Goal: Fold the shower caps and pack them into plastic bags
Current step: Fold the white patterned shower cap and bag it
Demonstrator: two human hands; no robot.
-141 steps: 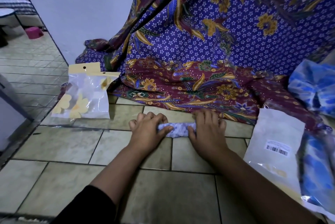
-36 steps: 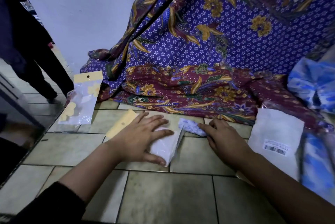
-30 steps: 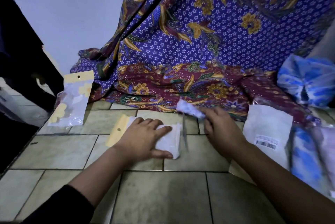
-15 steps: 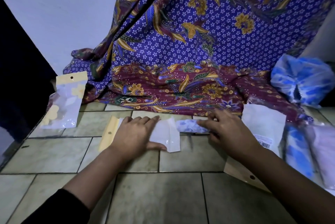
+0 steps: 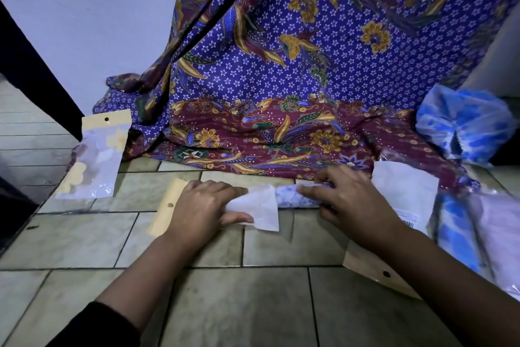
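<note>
On the tiled floor (image 5: 225, 304), the left hand (image 5: 202, 209) holds a plastic bag (image 5: 260, 210) near its open end, fingers on top and thumb along the near edge. The right hand (image 5: 351, 203) grips a rolled shower cap (image 5: 292, 197), whose tip meets the bag's mouth. Just right lies a stack of empty bags (image 5: 405, 186). Farther left lies a packed bag (image 5: 95, 155). A patterned cloth (image 5: 281, 79) hangs behind.
</note>
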